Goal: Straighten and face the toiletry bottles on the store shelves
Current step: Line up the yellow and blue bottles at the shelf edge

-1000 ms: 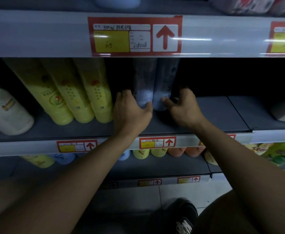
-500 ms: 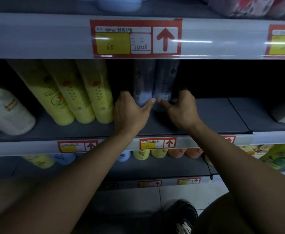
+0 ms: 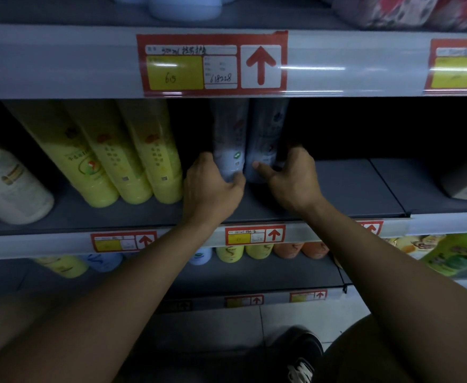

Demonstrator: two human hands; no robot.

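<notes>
- Both hands are at work on the middle shelf [image 3: 345, 186]: the left hand [image 3: 210, 189] is wrapped round the base of the left pale bottle [image 3: 231, 150], thumb across its front and fingers reaching behind its left side.
- Its partner, the right hand [image 3: 293, 181], is clamped on the right pale bottle [image 3: 265, 145], thumb laid on the front near the bottom and fingers curled round the right side into the dark.
- These two bottles stand touching one another, set back from the shelf lip, just right of three yellow bottles [image 3: 132, 161] and well apart from the white bottle [image 3: 8, 183] at far left.
- Each pale bottle stands with its long axis upright, base on the shelf; the tops are hidden behind the rail of the shelf above.
- Printed marks show on the sides turned toward the camera, but the light is too dim to tell whether these are the front labels.
- Judged from the grip, the step in hand is squaring this pair.
- Next would likely come a small twist of each bottle to face the label outward, then a slide forward to the lip in line with the yellow row, keeping both upright so neither tips.
</notes>
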